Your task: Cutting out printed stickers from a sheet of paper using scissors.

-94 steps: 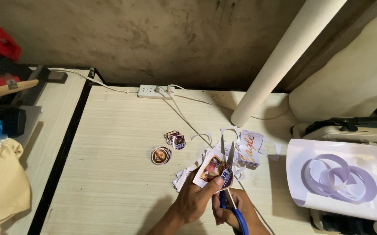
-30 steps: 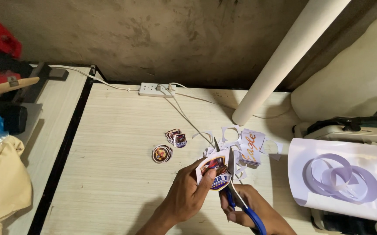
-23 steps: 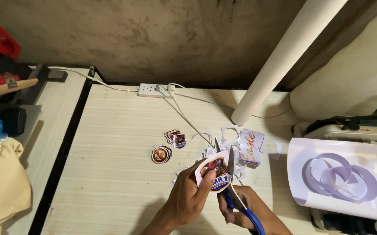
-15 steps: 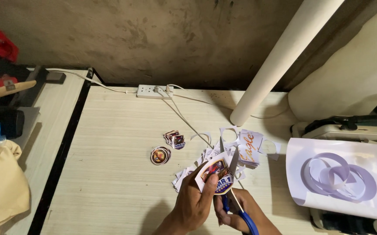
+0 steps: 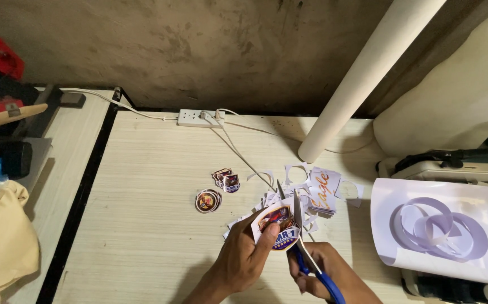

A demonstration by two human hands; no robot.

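On the pale worktop (image 5: 142,186), near its front edge, the left hand (image 5: 244,262) pinches a printed sticker sheet (image 5: 278,222). The right hand (image 5: 317,273) grips blue-handled scissors (image 5: 303,247), blades parted at the sheet. Round cut stickers (image 5: 207,200) lie mid-worktop.

We are reaching both forearms in from the bottom edge, our left hand (image 5: 244,260) pinching with thumb and fingers, our right hand (image 5: 318,271) curling closed just beside it.

Dim, warm light from above; soft shadows under hands; sharp centre, wide-angle edges bowed.
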